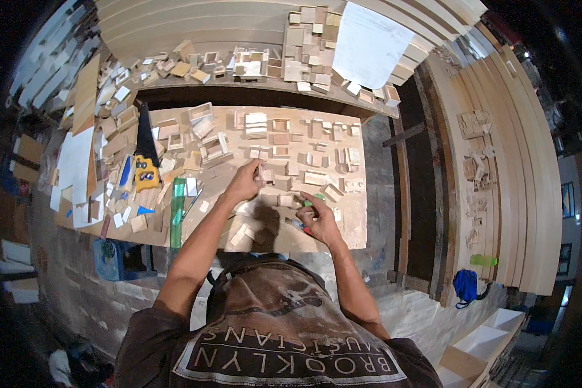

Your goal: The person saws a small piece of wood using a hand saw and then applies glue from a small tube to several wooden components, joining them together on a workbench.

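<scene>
My left hand (244,182) is closed in a pinch at a small pale wooden piece (268,174) over the middle of the worktable. My right hand (321,220) hovers to its right with fingers curled. A bit of green (315,199) shows by its fingertips and a bit of red (307,230) below the thumb; whether these are one thing held in it I cannot tell. Between the hands lies a small wooden block (285,200). Several small box-like wooden pieces, such as an open-topped box (280,125) and a slatted one (256,123), stand beyond the hands.
On the left, a handsaw with a yellow handle (147,174) lies among wood offcuts, near a green transparent strip (177,213). A shelf (239,83) with more wooden pieces runs along the back. Stacked boards (514,168) and a blue bag (467,288) are at the right.
</scene>
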Demonstrator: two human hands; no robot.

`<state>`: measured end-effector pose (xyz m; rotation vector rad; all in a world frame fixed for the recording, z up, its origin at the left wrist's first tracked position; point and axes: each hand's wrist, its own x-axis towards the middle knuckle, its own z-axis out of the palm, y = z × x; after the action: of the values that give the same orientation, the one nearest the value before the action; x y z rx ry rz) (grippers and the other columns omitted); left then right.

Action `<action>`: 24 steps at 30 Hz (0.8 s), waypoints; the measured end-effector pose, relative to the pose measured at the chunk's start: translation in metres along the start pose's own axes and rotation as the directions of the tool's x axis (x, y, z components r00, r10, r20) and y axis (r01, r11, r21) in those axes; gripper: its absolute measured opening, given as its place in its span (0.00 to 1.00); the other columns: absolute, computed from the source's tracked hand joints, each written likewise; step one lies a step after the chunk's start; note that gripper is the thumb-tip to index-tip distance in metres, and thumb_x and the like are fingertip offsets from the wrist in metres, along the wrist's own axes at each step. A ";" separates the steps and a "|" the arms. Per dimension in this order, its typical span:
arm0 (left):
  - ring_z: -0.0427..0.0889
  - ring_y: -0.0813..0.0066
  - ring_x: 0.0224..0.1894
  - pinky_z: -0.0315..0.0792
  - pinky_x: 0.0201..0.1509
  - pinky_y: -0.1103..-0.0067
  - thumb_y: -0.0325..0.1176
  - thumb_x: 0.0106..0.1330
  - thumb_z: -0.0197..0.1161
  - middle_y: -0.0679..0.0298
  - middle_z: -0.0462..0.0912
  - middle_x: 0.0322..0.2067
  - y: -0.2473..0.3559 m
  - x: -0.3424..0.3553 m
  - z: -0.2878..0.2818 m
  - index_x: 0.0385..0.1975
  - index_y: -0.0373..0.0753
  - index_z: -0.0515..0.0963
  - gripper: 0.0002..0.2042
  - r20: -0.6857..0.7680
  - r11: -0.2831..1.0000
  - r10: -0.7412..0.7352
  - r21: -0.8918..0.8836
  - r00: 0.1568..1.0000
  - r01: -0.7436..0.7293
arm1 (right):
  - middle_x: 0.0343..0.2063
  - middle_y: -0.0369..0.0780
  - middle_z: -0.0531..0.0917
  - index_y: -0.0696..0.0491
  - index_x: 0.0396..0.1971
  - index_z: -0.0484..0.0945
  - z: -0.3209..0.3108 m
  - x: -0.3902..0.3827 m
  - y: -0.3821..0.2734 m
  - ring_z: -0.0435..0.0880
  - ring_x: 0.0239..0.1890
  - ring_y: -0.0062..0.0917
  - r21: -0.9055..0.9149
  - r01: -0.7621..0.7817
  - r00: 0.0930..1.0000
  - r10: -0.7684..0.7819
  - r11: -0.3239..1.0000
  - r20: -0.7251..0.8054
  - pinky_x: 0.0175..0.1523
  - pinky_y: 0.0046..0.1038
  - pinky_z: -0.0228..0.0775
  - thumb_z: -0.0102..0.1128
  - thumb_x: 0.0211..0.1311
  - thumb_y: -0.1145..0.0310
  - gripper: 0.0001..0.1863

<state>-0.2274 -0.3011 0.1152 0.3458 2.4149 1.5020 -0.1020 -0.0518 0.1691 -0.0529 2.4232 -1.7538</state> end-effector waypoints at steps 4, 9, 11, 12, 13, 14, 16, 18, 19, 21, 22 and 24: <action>0.80 0.46 0.43 0.73 0.49 0.62 0.21 0.55 0.62 0.45 0.80 0.39 0.003 0.015 0.014 0.46 0.34 0.72 0.17 0.067 0.988 0.070 0.135 0.995 -0.078 | 0.42 0.41 0.84 0.55 0.59 0.73 -0.004 -0.016 0.020 0.84 0.37 0.22 0.012 -0.028 0.999 0.029 1.000 -0.037 0.40 0.24 0.74 0.67 0.59 0.75 0.26; 0.79 0.46 0.40 0.72 0.45 0.63 0.22 0.54 0.60 0.46 0.79 0.34 -0.016 0.022 0.027 0.45 0.34 0.72 0.17 0.046 0.951 0.193 0.236 0.980 -0.199 | 0.41 0.43 0.83 0.57 0.58 0.74 -0.008 -0.030 0.021 0.84 0.37 0.22 0.033 -0.109 0.991 0.111 0.994 -0.075 0.40 0.24 0.75 0.66 0.59 0.75 0.25; 0.79 0.45 0.42 0.72 0.47 0.62 0.22 0.54 0.60 0.45 0.79 0.35 -0.018 0.020 0.027 0.45 0.33 0.72 0.16 0.062 0.955 0.163 0.239 0.985 -0.174 | 0.39 0.42 0.82 0.59 0.58 0.73 -0.009 -0.033 0.018 0.83 0.36 0.21 0.032 -0.093 0.992 0.096 0.995 -0.088 0.41 0.23 0.75 0.65 0.60 0.76 0.25; 0.79 0.45 0.43 0.72 0.47 0.62 0.22 0.55 0.60 0.45 0.79 0.36 -0.021 0.019 0.028 0.45 0.33 0.72 0.16 0.072 0.957 0.152 0.240 0.986 -0.165 | 0.37 0.40 0.82 0.59 0.58 0.73 -0.010 -0.035 0.018 0.83 0.36 0.20 0.042 -0.088 0.992 0.091 0.995 -0.083 0.42 0.23 0.75 0.64 0.61 0.76 0.24; 0.79 0.45 0.44 0.71 0.48 0.61 0.22 0.55 0.60 0.45 0.79 0.36 -0.019 0.018 0.027 0.45 0.33 0.71 0.16 0.082 0.958 0.141 0.241 0.987 -0.157 | 0.35 0.39 0.82 0.59 0.59 0.72 -0.010 -0.035 0.018 0.82 0.36 0.19 0.051 -0.082 0.993 0.086 0.995 -0.079 0.43 0.23 0.74 0.63 0.62 0.76 0.24; 0.78 0.43 0.46 0.71 0.50 0.60 0.21 0.55 0.58 0.44 0.79 0.39 -0.016 0.017 0.026 0.45 0.32 0.71 0.16 0.096 0.956 0.130 0.252 0.987 -0.150 | 0.36 0.39 0.82 0.60 0.59 0.72 -0.010 -0.035 0.018 0.82 0.37 0.19 0.053 -0.085 0.993 0.089 0.995 -0.078 0.43 0.23 0.74 0.63 0.62 0.76 0.24; 0.76 0.41 0.50 0.69 0.55 0.59 0.17 0.55 0.54 0.41 0.78 0.43 -0.010 0.014 0.024 0.47 0.30 0.71 0.17 0.121 0.951 0.105 0.276 0.987 -0.135 | 0.38 0.39 0.82 0.60 0.58 0.72 -0.010 -0.035 0.017 0.83 0.38 0.20 0.058 -0.089 0.993 0.093 0.994 -0.073 0.44 0.23 0.75 0.63 0.62 0.77 0.24; 0.76 0.41 0.51 0.69 0.56 0.59 0.17 0.54 0.54 0.41 0.78 0.44 -0.012 0.014 0.026 0.48 0.30 0.71 0.18 0.119 0.954 0.095 0.272 0.988 -0.125 | 0.39 0.39 0.81 0.60 0.58 0.73 -0.009 -0.033 0.017 0.83 0.38 0.19 0.044 -0.086 0.994 0.089 0.995 -0.061 0.44 0.23 0.74 0.63 0.61 0.77 0.24; 0.76 0.42 0.51 0.69 0.57 0.59 0.17 0.54 0.53 0.41 0.78 0.44 -0.013 0.014 0.026 0.48 0.30 0.72 0.19 0.118 0.955 0.090 0.271 0.989 -0.119 | 0.39 0.39 0.81 0.60 0.58 0.73 -0.009 -0.032 0.016 0.82 0.38 0.19 0.037 -0.083 0.995 0.085 0.996 -0.055 0.44 0.23 0.74 0.63 0.61 0.77 0.24; 0.75 0.42 0.53 0.68 0.58 0.60 0.17 0.54 0.54 0.42 0.78 0.45 -0.015 0.013 0.027 0.49 0.31 0.72 0.20 0.103 0.951 0.099 0.283 0.990 -0.125 | 0.38 0.41 0.82 0.60 0.57 0.74 -0.007 -0.029 0.019 0.83 0.37 0.21 0.018 -0.041 0.997 0.042 0.999 -0.066 0.41 0.23 0.75 0.65 0.60 0.75 0.24; 0.75 0.43 0.53 0.68 0.59 0.60 0.17 0.54 0.54 0.42 0.78 0.46 -0.013 0.012 0.027 0.50 0.31 0.72 0.20 0.096 0.949 0.104 0.288 0.990 -0.128 | 0.37 0.43 0.82 0.60 0.56 0.74 -0.007 -0.027 0.017 0.84 0.36 0.22 0.007 -0.020 0.997 0.020 1.000 -0.071 0.39 0.24 0.75 0.65 0.60 0.75 0.24; 0.74 0.43 0.54 0.68 0.60 0.61 0.17 0.53 0.54 0.43 0.78 0.47 -0.011 0.009 0.027 0.52 0.31 0.72 0.22 0.104 0.946 0.079 0.305 0.991 -0.107 | 0.38 0.40 0.81 0.59 0.57 0.74 -0.009 -0.025 0.012 0.82 0.36 0.19 -0.011 -0.066 0.997 0.065 0.998 -0.037 0.40 0.22 0.73 0.65 0.60 0.77 0.24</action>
<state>-0.2269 -0.2805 0.0935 0.5874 2.5921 1.1099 -0.0777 -0.0367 0.1625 0.0572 2.4317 -1.7268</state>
